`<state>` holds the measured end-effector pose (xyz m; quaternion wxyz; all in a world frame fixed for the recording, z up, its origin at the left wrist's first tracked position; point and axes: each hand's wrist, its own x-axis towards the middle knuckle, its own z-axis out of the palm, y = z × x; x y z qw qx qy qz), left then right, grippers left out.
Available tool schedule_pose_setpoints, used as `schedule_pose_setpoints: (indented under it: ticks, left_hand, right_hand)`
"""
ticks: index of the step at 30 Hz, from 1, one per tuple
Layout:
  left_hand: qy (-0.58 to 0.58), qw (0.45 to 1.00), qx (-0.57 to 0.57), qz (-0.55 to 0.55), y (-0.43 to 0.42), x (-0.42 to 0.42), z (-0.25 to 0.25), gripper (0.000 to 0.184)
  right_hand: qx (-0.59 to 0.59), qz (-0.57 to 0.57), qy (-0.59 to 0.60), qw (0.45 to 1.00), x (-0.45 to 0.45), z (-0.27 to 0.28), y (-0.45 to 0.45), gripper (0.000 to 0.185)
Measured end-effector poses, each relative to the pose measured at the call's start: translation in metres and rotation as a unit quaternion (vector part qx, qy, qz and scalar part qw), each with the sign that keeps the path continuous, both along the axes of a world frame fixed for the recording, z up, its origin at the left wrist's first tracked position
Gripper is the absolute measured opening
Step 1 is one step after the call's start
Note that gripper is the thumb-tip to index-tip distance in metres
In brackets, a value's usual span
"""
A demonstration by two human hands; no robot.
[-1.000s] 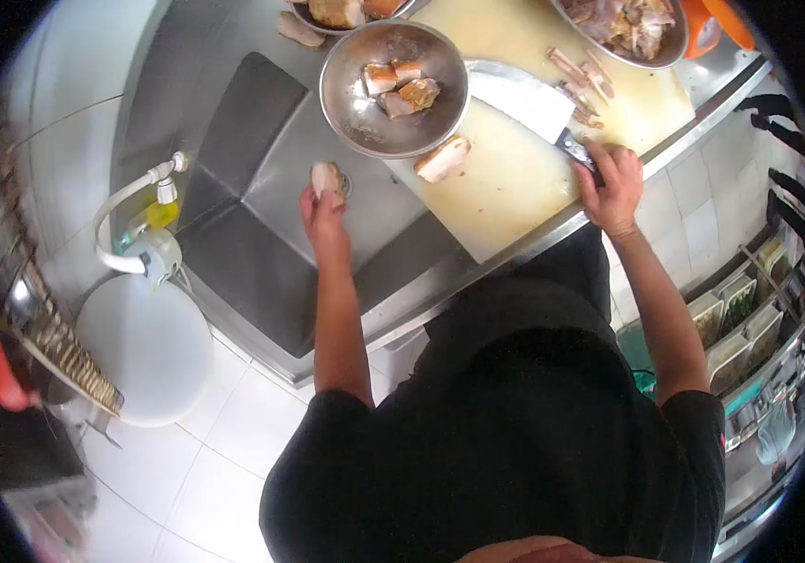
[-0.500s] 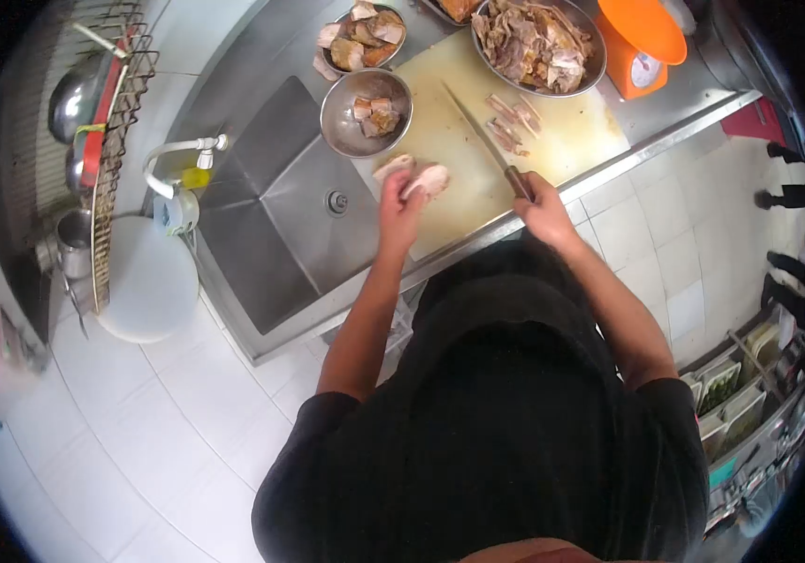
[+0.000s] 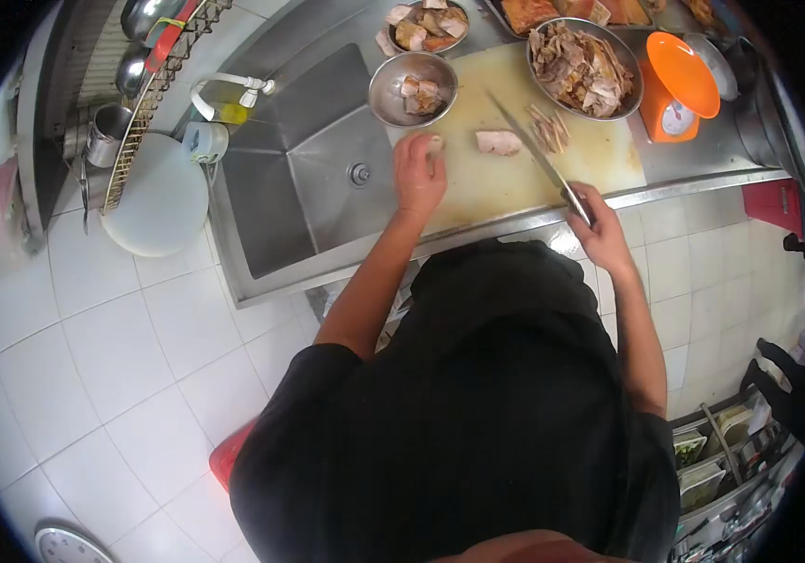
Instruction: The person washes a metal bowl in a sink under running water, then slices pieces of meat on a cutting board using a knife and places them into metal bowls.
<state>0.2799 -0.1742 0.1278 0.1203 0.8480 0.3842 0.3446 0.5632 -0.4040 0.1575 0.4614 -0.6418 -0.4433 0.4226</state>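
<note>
My left hand (image 3: 418, 176) is at the left edge of the pale cutting board (image 3: 473, 192), fingers curled over a piece of meat (image 3: 435, 144) that is mostly hidden beneath them. My right hand (image 3: 599, 227) grips the handle of a long knife (image 3: 536, 150), whose blade points away over the board. Between the hand and the blade lies a pale block of meat (image 3: 498, 143). Thin meat strips (image 3: 549, 129) rest on the blade's right side. Just beyond my left hand, a steel bowl (image 3: 382, 92) holds several meat chunks (image 3: 421, 96).
A sink (image 3: 322, 202) with a white faucet (image 3: 233, 86) is on the left. Behind the board stand a large bowl of shredded meat (image 3: 582, 70), a smaller bowl of chunks (image 3: 428, 26) and a meat tray (image 3: 529, 13). An orange scale (image 3: 679, 84) stands at right.
The view has shifted. One meat block now lies on the board, away from my left hand, which has moved left toward the board's edge. My right hand still holds the knife.
</note>
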Motion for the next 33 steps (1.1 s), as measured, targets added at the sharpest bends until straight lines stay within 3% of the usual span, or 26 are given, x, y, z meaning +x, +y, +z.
schedule_pose_setpoints:
  ticks: [4, 7, 12, 14, 20, 23, 26, 33]
  left_hand:
    - [0.032, 0.999, -0.035, 0.025, 0.015, -0.021, -0.005, 0.046]
    - [0.043, 0.995, -0.066, 0.053, 0.027, -0.026, -0.011, 0.045]
    - [0.027, 0.99, -0.132, 0.043, 0.028, -0.037, -0.023, 0.038]
    - [0.009, 0.991, -0.129, 0.023, 0.021, -0.039, -0.029, 0.033]
    - [0.005, 0.997, -0.06, -0.05, -0.01, -0.045, -0.014, 0.023]
    - [-0.018, 0.995, -0.064, -0.075, -0.026, -0.047, -0.012, 0.024]
    - [-0.043, 0.993, -0.084, -0.076, -0.037, -0.052, -0.016, 0.025]
    - [-0.077, 0.982, -0.17, -0.019, -0.05, -0.047, -0.025, 0.027]
  right_hand:
    - [-0.095, 0.107, 0.015, 0.99, -0.01, 0.027, -0.007, 0.051]
    - [-0.088, 0.096, 0.001, 0.991, -0.032, 0.009, 0.006, 0.052]
    - [-0.134, 0.108, -0.125, 0.977, -0.045, 0.017, 0.039, 0.033]
    - [-0.151, 0.115, -0.187, 0.964, -0.047, 0.02, 0.046, 0.027]
    - [-0.203, 0.109, -0.228, 0.946, -0.062, 0.032, 0.057, 0.024]
    - [-0.158, 0.127, -0.321, 0.925, -0.064, 0.013, 0.056, 0.028]
    - [-0.146, 0.149, -0.343, 0.916, -0.067, 0.012, 0.06, 0.032]
    - [-0.132, 0.168, -0.402, 0.89, -0.085, 0.002, 0.073, 0.019]
